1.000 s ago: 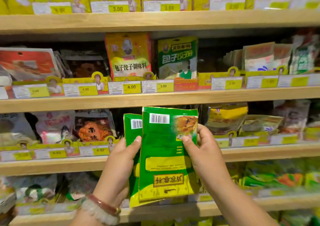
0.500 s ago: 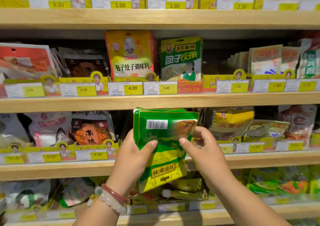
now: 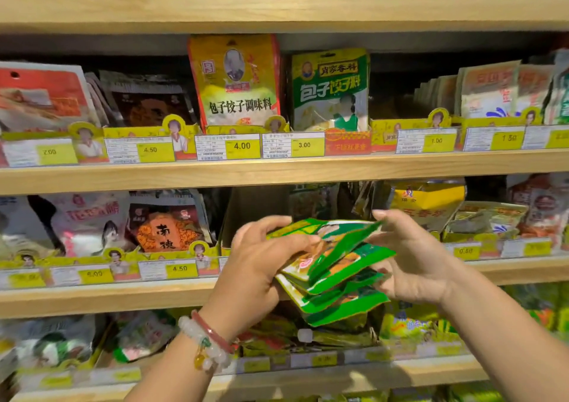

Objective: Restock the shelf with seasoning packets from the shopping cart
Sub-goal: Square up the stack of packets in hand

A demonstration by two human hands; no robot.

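A fanned stack of several green and yellow seasoning packets is held flat, nearly horizontal, in front of the wooden shelf, level with its third board. My left hand, with bead bracelets at the wrist, grips the stack's left side, thumb on top. My right hand holds the right side, fingers curled round the lower packets and the forefinger raised above the top one. Behind the packets is a dark gap in the row of goods. The shopping cart is out of view.
Rows of seasoning packets fill every board, behind yellow price tags. An orange and black packet stands left of the gap, yellow packets to its right. A green packet and a yellow one stand on the board above.
The packets were upright, backs with barcodes facing me. Now they are tipped flat and fanned out. Both hands have shifted to the stack's sides and moved closer to the shelf gap.
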